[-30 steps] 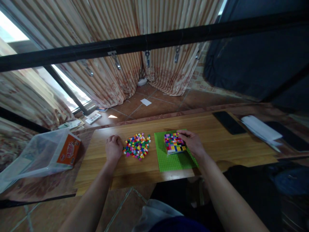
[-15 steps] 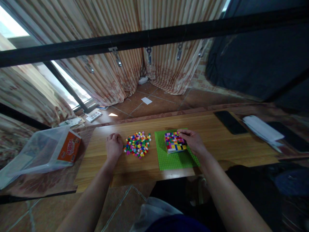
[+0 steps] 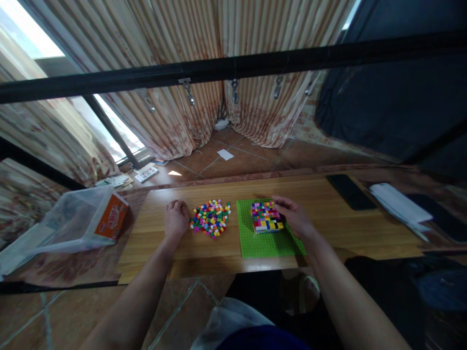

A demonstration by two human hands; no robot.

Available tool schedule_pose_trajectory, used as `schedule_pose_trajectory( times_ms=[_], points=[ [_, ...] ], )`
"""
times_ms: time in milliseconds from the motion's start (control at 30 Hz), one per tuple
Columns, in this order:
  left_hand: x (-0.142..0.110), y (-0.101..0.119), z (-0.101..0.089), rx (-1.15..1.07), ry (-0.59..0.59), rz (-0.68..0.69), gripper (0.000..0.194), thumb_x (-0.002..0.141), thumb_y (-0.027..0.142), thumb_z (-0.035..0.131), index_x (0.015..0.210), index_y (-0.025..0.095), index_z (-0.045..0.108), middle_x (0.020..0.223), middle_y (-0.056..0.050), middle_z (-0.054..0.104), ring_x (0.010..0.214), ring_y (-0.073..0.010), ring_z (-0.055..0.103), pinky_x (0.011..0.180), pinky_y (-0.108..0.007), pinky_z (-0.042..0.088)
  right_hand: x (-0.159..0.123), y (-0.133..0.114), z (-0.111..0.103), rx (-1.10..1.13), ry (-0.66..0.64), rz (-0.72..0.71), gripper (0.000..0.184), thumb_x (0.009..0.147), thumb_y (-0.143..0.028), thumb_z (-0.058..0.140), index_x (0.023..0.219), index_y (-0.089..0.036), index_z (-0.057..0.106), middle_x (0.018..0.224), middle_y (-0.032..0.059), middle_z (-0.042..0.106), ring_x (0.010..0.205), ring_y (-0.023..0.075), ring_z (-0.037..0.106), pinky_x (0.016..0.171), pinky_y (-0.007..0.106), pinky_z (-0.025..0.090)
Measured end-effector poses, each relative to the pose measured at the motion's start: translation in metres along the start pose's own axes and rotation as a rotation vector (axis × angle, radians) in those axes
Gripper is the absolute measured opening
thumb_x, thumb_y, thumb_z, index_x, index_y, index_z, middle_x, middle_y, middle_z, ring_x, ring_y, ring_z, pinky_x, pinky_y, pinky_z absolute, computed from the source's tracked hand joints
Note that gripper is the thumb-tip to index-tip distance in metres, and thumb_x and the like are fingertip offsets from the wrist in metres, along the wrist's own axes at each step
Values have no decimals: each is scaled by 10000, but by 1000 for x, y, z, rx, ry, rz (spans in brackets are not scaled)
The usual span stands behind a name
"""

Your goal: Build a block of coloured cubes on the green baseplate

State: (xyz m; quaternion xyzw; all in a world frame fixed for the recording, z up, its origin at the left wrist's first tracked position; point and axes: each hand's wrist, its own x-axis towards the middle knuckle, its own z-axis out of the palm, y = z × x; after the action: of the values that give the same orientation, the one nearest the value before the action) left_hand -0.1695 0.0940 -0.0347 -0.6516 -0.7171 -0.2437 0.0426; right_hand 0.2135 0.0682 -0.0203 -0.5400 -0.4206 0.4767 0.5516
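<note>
My left hand [image 3: 177, 217] rests on the wooden table with its fingers curled, just left of a loose pile of small coloured bricks [image 3: 210, 218]. Whether anything is in those fingers is hidden. Right of the pile lies a green studded baseplate [image 3: 251, 247]. On it sits a low brick block [image 3: 267, 217] in many mixed colours, with a row of white and yellow along its near side. My right hand [image 3: 294, 218] is closed at the block's far right corner, fingers behind and thumb at its right side.
A phone [image 3: 350, 191] and white papers [image 3: 399, 204] lie on the right. A clear plastic bin [image 3: 82, 218] with an orange label stands left of the table [image 3: 146, 243]. A dark metal bar [image 3: 207, 70] crosses beyond the table, before curtains [image 3: 189, 39].
The whole view has shifted slightly, with the scene now a little lower and farther right. Both hands keep about the same places beside the pile and the brick block.
</note>
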Motion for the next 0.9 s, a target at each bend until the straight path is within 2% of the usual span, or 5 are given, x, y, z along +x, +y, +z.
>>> schedule_pose_trajectory(
  times_ms=[167, 267, 400, 567, 900],
  points=[
    [0, 0, 1, -3, 5, 2, 276, 847, 155, 419, 952, 176, 674, 1043, -133, 658, 1054, -291, 567, 948, -419, 451, 4, -6, -3, -160, 41, -124, 355, 742, -491, 690, 981, -231, 729, 1004, 59, 749, 935, 222, 680, 872, 417, 526],
    [0, -1, 2, 4, 6, -1, 271, 846, 157, 426, 952, 182, 675, 1048, -131, 656, 1059, -292, 563, 953, -423, 447, 7, -17, 2, -436, -51, -275, 246, 836, -397, 597, 975, -253, 739, 1039, 50, 738, 991, 224, 665, 921, 434, 503],
    [-1, -2, 3, 1, 2, -3, 254, 848, 161, 436, 938, 185, 672, 1041, -131, 653, 1053, -295, 559, 931, -417, 456, 9, -30, 16, -728, -221, -450, 206, 858, -270, 555, 927, -254, 749, 1019, 53, 728, 1001, 222, 648, 966, 440, 466],
    [-1, -2, 3, -22, 6, -3, 245, 849, 156, 435, 926, 192, 664, 1023, -124, 649, 1049, -292, 558, 935, -414, 454, 9, -29, 21, -885, -280, -454, 215, 843, -211, 553, 934, -238, 746, 995, 60, 730, 972, 224, 641, 928, 422, 471],
    [-1, 0, 1, -14, 3, 4, 250, 855, 158, 427, 932, 183, 664, 1039, -127, 652, 1057, -289, 557, 955, -413, 448, 10, -33, 21, -896, -334, -486, 178, 881, -310, 570, 895, -236, 731, 939, 52, 720, 916, 220, 630, 865, 382, 463]
  ],
)
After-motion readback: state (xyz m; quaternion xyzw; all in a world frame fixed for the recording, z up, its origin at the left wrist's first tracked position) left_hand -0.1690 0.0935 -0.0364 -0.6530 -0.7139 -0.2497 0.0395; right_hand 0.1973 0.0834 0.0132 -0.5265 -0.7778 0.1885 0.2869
